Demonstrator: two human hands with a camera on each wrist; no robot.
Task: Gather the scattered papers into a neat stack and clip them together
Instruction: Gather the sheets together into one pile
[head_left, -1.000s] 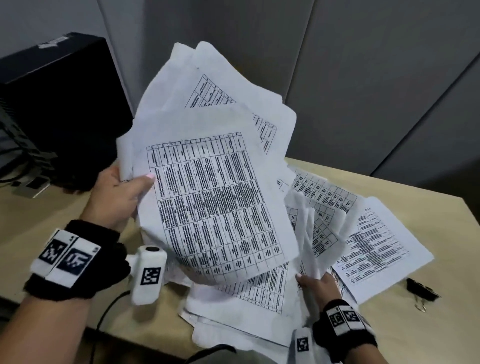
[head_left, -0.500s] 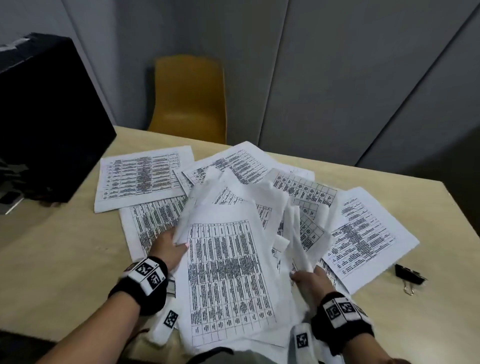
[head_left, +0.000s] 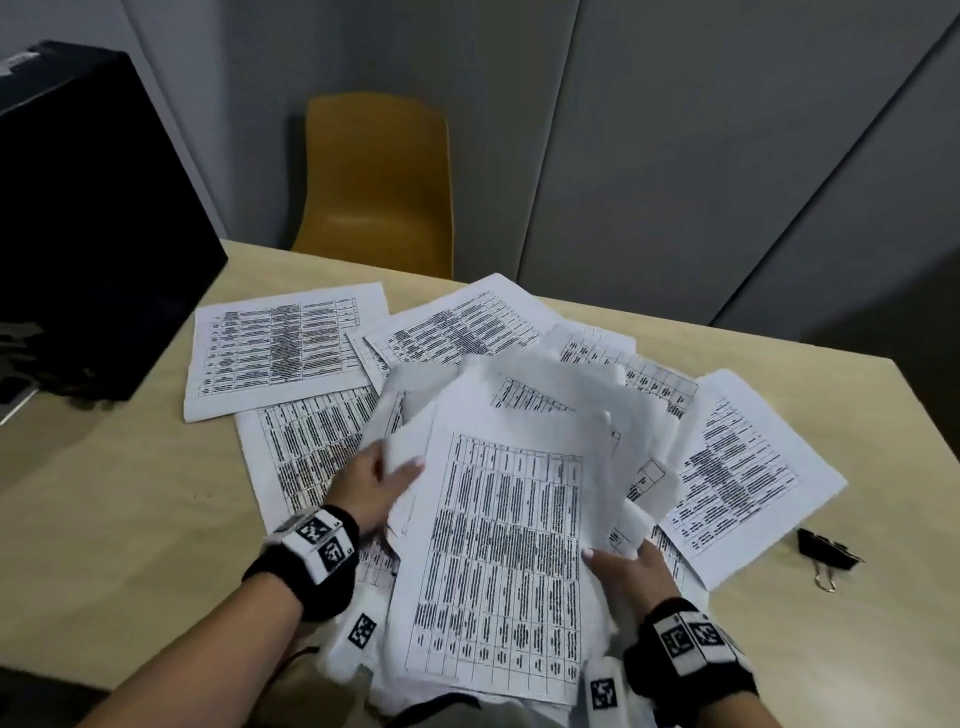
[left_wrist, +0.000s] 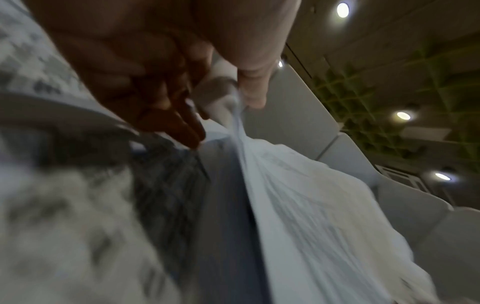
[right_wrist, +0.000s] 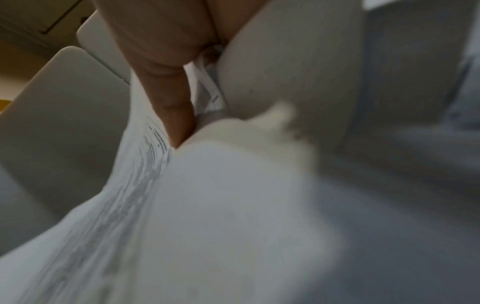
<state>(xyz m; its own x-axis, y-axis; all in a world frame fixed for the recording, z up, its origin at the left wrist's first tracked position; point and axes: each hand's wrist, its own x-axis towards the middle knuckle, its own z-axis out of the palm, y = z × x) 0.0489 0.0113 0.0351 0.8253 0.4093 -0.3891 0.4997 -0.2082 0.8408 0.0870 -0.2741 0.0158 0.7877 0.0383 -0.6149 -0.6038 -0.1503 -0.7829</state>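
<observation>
A loose bundle of printed table sheets (head_left: 509, 545) lies low over the beige table (head_left: 104, 519), its edges uneven. My left hand (head_left: 374, 488) grips the bundle's left edge, thumb on top and fingers underneath. My right hand (head_left: 628, 571) holds the right edge the same way. The left wrist view shows my thumb (left_wrist: 253, 90) pinching the sheets (left_wrist: 298, 195). In the right wrist view my thumb (right_wrist: 174, 115) presses on the paper (right_wrist: 207, 205). More sheets (head_left: 280, 348) lie scattered on the table behind and to the right (head_left: 737, 473). A black binder clip (head_left: 826, 551) sits at the right.
A black box-like device (head_left: 88, 208) stands at the table's left rear. A yellow chair (head_left: 374, 182) stands behind the table against grey wall panels. The table's far right corner ends near the sheets.
The bundle, held up high in front of the camera a second ago, has come down onto the table. Both hands dropped with it and still grip its edges.
</observation>
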